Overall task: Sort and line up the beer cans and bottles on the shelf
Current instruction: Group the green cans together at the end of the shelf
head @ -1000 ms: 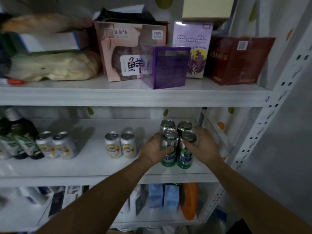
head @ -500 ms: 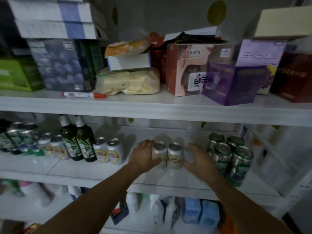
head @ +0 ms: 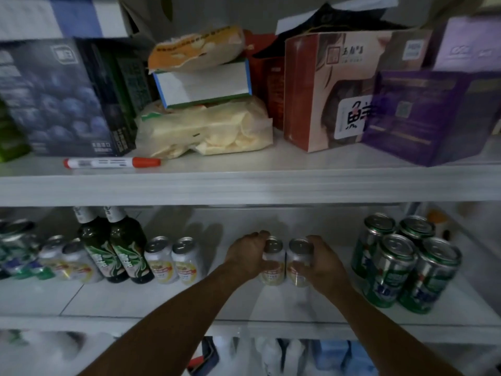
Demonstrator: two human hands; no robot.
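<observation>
My left grip (head: 249, 257) and right grip (head: 324, 265) each wrap one of two touching white cans (head: 274, 255) on the shelf (head: 162, 301). Green cans (head: 393, 270) crowd just right of the grips; a white pair (head: 161, 263) and green bottles (head: 130, 253) stand left.

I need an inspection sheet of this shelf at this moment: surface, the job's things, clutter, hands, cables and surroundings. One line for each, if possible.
Surface: white middle shelf, carrying all the drinks.
Job's things: left pale can and right pale can side by side; four green cans in a block at right; two green bottles upright at left; more pale cans on either side of the bottles.
Clutter: marker, boxes and snack bags on the upper shelf.
Hands: left hand grips the left pale can; right hand grips the right pale can.
Cables: nothing seen.
Surroundings: blue and white containers below, blurred.
</observation>
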